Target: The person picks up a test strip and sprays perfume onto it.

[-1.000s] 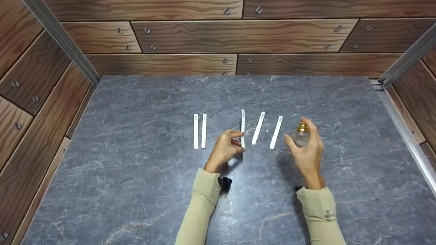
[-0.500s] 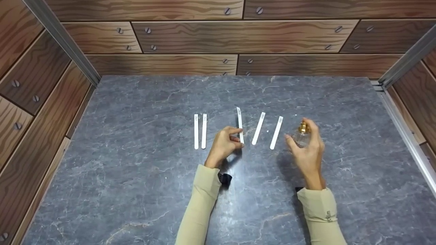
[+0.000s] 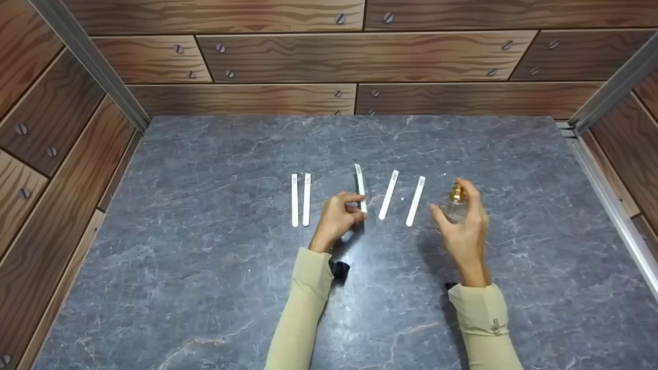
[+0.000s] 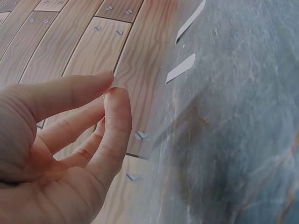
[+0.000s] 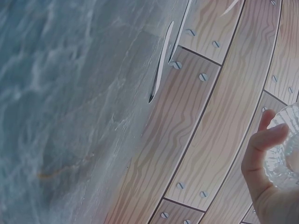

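In the head view, my left hand (image 3: pixel 336 216) pinches a white perfume test strip (image 3: pixel 360 180) near its lower end. The strip stands over the table, its top leaning slightly left. The left wrist view shows thumb and index fingertip (image 4: pixel 117 98) meeting, the strip mostly hidden there. To the right, my right hand (image 3: pixel 465 221) grips a clear glass perfume bottle (image 3: pixel 453 209) with a gold spray top (image 3: pixel 457 191), the index finger on that top. In the right wrist view, the ribbed base of the bottle (image 5: pixel 275 165) shows between curled fingers.
Two more white strips, a left one (image 3: pixel 294 200) and its neighbour (image 3: pixel 307 200), lie side by side. Between the hands lie two slanted strips, one nearer (image 3: pixel 388 195) and one farther right (image 3: pixel 416 201). Wood-patterned walls (image 3: pixel 277 56) border the grey marbled table (image 3: pixel 205 288).
My left hand has shifted the pinched strip slightly left and away from me, and its top now leans left. The right hand keeps its grip on the perfume bottle in about the same place.
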`<state>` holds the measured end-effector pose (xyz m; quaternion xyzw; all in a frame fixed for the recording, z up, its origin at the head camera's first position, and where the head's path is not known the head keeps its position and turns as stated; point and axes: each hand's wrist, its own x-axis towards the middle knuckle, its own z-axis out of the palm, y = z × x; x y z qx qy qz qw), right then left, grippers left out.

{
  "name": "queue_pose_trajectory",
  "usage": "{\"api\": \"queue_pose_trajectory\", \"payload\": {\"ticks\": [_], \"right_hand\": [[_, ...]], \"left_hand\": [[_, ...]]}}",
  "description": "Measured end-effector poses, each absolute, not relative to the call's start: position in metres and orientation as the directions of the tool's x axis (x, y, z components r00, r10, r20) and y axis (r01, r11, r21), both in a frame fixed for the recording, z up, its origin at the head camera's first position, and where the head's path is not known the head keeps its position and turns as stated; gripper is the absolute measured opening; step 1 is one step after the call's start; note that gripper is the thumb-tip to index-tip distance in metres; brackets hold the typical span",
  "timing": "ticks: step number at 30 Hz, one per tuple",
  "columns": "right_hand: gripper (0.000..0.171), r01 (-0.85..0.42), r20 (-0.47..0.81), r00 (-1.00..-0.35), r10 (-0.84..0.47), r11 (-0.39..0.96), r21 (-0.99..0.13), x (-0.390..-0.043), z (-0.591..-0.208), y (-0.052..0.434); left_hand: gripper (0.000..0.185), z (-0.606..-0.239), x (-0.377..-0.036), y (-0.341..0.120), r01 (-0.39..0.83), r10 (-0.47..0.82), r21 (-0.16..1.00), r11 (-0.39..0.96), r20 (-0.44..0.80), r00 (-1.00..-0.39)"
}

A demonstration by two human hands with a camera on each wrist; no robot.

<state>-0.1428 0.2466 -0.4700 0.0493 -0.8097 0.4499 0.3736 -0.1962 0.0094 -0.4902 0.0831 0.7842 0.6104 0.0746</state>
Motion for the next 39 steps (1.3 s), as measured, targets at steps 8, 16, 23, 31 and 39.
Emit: {"api": "queue_pose_trajectory", "payload": {"ticks": [8,16,23,31,39], "right_hand": [[0.064,-0.393,0.644,-0.709,0.287,0.598,-0.699,-0.145,-0.472,0.244],[0.065,-0.403,0.638,-0.719,0.275,0.584,-0.705,-0.143,-0.472,0.246],[0.065,-0.403,0.63,-0.727,0.273,0.572,-0.714,-0.143,-0.473,0.246],[0.065,-0.403,0.632,-0.723,0.278,0.574,-0.713,-0.144,-0.473,0.245],[0.065,-0.41,0.642,-0.719,0.268,0.581,-0.703,-0.144,-0.472,0.245]], "left_hand": [[0.028,-0.497,-0.198,0.01,0.083,0.189,0.965,0.248,0.036,-0.981],[0.022,-0.501,-0.2,0.009,0.085,0.137,0.949,0.305,0.045,-0.99],[0.025,-0.498,-0.2,0.01,0.027,0.111,0.931,0.363,-0.015,-0.994],[0.023,-0.496,-0.199,0.003,0.045,0.121,0.933,0.358,0.001,-0.993],[0.024,-0.49,-0.194,-0.012,0.088,0.09,0.906,0.414,0.056,-0.994]]}}
